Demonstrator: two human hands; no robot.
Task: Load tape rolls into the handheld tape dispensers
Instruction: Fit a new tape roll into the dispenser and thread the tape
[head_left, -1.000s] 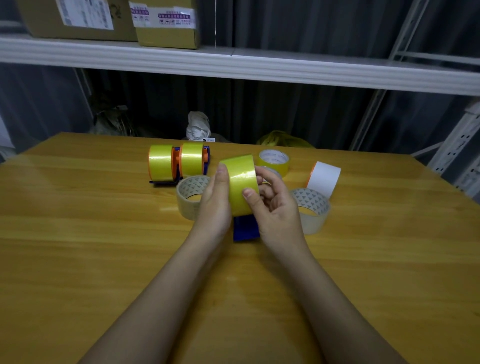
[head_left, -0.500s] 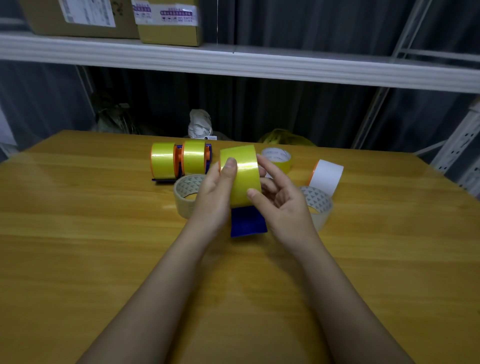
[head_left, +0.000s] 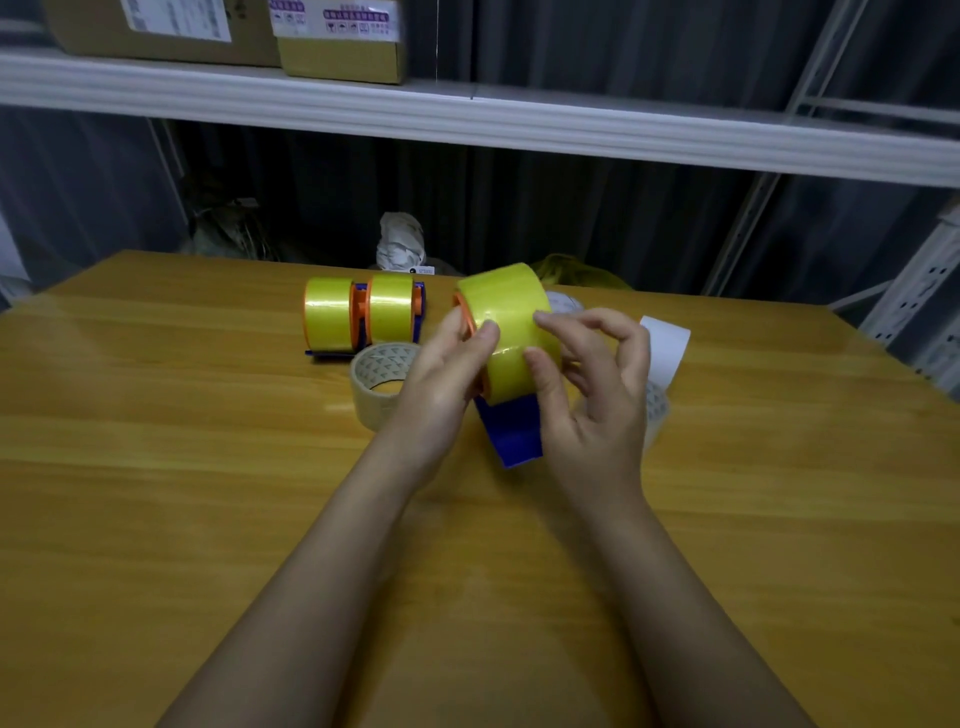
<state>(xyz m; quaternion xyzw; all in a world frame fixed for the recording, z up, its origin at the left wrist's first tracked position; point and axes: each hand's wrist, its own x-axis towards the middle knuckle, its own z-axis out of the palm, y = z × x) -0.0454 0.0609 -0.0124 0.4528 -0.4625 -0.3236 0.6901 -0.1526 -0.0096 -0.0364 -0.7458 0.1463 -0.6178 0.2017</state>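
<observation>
Apparently both hands (head_left: 519, 384) on yellow roll (head_left: 506, 325).

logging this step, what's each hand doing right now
Left hand: grips the yellow tape roll on the blue dispenser.
Right hand: thumb and forefinger pinch the roll's surface.

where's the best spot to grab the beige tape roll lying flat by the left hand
Pinch the beige tape roll from above, one finger inside its open core and the thumb on the outer wall at its left side, probably the freest: it lies flat, hole up, with the left hand crowding its right edge.
</observation>
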